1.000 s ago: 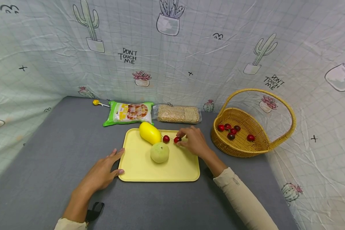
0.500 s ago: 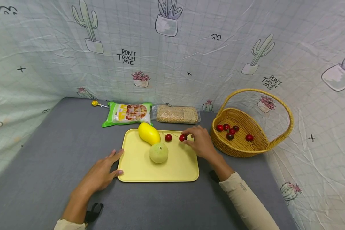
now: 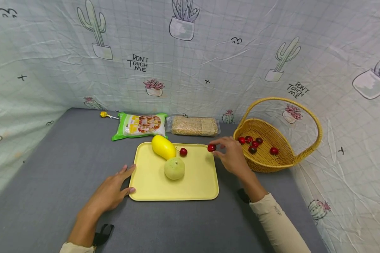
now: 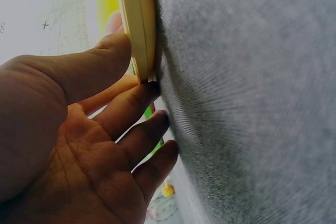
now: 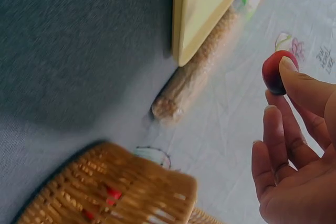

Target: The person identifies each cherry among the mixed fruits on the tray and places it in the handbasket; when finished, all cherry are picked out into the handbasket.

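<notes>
My right hand (image 3: 232, 154) pinches a dark red cherry (image 3: 211, 148) between thumb and fingertips, above the right rear corner of the pale yellow tray (image 3: 193, 188). In the right wrist view, the held cherry (image 5: 278, 72) shows clear of the tray, its lower end darker. Spread along the tray's left edge, my left hand (image 3: 114, 189) touches the rim with thumb and index finger. Its other fingertips (image 4: 169, 150) reach the grey tabletop in the left wrist view. On the tray lie another cherry (image 3: 183, 152), a yellow mango-shaped fruit (image 3: 163, 147) and a round green fruit (image 3: 174, 168).
A wicker basket (image 3: 272, 168) with a tall handle stands at the right, several cherries inside. Behind the tray lie a green-and-white food packet (image 3: 142, 124) and a clear bag of grain (image 3: 193, 125). A yellow lollipop (image 3: 103, 114) lies at the far left, before the printed cloth backdrop.
My right hand has carried the pinched cherry rightward, from beside the other cherry to the tray's right rear corner. The other cherry shifted slightly. My left hand stays at the tray edge.
</notes>
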{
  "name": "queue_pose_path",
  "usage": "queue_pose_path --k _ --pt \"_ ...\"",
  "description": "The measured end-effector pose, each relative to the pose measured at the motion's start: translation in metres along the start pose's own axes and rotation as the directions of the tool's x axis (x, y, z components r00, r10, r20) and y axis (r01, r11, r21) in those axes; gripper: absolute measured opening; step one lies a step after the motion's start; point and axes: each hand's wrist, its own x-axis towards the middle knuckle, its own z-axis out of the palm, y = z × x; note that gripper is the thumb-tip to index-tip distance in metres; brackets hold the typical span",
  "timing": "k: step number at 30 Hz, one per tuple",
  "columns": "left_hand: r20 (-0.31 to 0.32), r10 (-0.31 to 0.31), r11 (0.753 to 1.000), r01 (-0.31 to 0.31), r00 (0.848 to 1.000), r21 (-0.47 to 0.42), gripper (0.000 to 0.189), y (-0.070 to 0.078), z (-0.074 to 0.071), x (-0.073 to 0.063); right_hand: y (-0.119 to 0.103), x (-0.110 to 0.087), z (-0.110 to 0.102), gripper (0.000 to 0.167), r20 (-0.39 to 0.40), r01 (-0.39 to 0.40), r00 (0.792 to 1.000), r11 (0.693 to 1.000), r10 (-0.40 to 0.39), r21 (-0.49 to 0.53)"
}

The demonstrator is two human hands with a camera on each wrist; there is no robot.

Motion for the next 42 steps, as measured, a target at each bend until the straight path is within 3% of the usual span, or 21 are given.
queue_pose_path --k 26,42 --pt "-0.010 0.010 1.000 -0.010 1.000 0.001 0.084 -0.001 0.001 0.000 0.049 -0.029 -0.044 0.034 -0.192 -0.061 0.980 0.998 0.059 -0.003" --pt "-0.004 0.011 1.000 -0.011 1.000 -0.005 0.084 -0.002 0.000 0.000 0.085 -0.038 -0.069 0.031 -0.235 -0.154 0.962 0.987 0.139 -0.048"
